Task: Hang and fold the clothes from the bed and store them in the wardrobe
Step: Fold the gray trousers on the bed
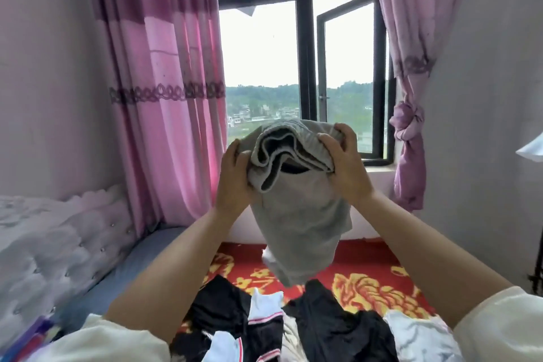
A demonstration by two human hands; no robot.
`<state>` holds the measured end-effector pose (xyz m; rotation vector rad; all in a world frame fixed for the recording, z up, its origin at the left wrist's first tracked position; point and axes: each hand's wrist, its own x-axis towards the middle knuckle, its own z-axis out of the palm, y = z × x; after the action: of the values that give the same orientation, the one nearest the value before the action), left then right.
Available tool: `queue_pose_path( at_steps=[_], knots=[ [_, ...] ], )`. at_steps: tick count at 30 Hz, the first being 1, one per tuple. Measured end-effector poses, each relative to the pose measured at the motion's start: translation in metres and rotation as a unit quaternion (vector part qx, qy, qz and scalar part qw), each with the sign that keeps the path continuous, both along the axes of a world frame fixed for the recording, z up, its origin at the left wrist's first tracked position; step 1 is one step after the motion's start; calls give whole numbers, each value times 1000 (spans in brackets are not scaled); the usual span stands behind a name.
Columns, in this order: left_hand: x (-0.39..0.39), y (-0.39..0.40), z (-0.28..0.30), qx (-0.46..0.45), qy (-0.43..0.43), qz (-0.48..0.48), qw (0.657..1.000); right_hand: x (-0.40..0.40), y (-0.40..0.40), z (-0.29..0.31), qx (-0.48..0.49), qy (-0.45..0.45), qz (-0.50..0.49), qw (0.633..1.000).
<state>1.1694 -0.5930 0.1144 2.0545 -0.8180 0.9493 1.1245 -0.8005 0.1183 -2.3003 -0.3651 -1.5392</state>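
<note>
- Grey garment [299, 214]: held up in the air above the bed [367, 282], in front of the window [302, 67]; its bunched top edge is gathered between both hands, and the rest hangs down towards the pile.
- Left hand [235, 176]: fingers curled round the garment's left side, gripping it.
- Right hand [343, 164]: fingers and thumb curled over the right side of the bunched edge, gripping it.
- Remaining pile [293, 329]: black and white clothes lie loose and unfolded on the bed, below the held garment.
- Progress, as judged: early. No folded stack or hanger is in view; the wardrobe is out of view.
- Outstanding: fold or hang the grey item, then the pile, then store everything.
</note>
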Motion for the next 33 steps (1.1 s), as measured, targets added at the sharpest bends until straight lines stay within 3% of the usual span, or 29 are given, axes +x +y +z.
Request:
queue_pose_path(
  at_steps=[2,5,8,12,14,17,19,22,24,26,28,31,33],
  knots=[
    [2,7,-27,18,11,-13,1000,-6,-4,-30,8,84,8,996],
    [-15,23,-79,123,156,-48,979,-28,-7,-116,25,205,46,977],
    [-28,36,-150,352,315,-99,876,-61,-2,-197,12,359,90,929],
    [-67,37,-251,523,434,-115,724,-111,6,-295,-32,592,112,797],
    [-91,37,-291,564,502,-137,641,-139,17,-331,-35,680,114,723],
    [-115,41,-327,587,570,-164,551,-167,31,-356,6,768,150,622],
    [-122,44,-336,578,614,-160,513,-171,37,-352,40,803,171,570],
    [-130,48,-342,557,652,-175,484,-174,41,-354,83,817,192,538],
    [-138,53,-349,557,647,-192,484,-182,45,-362,111,810,209,536],
    [-146,56,-357,550,637,-200,501,-190,47,-372,95,796,200,564],
    [-155,63,-366,534,619,-199,540,-199,49,-381,35,756,170,631],
    [-163,79,-380,473,566,-201,645,-216,42,-400,1,623,161,765],
    [-166,88,-388,445,524,-212,695,-230,41,-414,-26,555,139,820]
  ],
)
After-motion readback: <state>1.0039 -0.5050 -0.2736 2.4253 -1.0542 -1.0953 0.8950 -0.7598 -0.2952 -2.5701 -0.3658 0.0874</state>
